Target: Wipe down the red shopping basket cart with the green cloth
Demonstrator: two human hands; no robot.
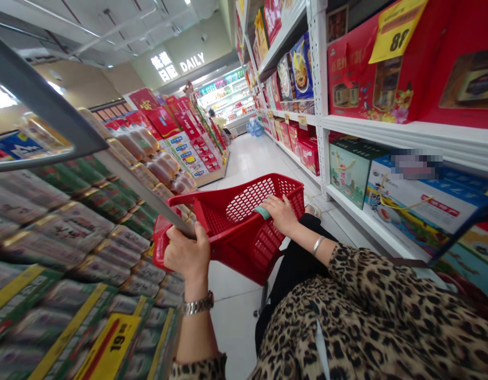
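Note:
A red plastic shopping basket [244, 248] with perforated sides hangs tilted in front of my body, and no goods show inside it. My left hand [187, 250], with a metal watch at the wrist, is closed around the lower end of a grey pole [149, 195] at the basket's left end. That pole runs up to a grey loop [65, 111] close to the camera. On the near rim my right hand [281, 214], wearing a silver bangle, curls its fingers over a teal piece [262, 212]; whether this belongs to the basket is unclear.
Stacked packs [69, 227] with yellow price tags rise close on the left. White shelves [386, 134] of boxed goods line the right. A tiled aisle [247, 153] runs between them to a lit refrigerated case [224, 95], where a person [218, 120] stands.

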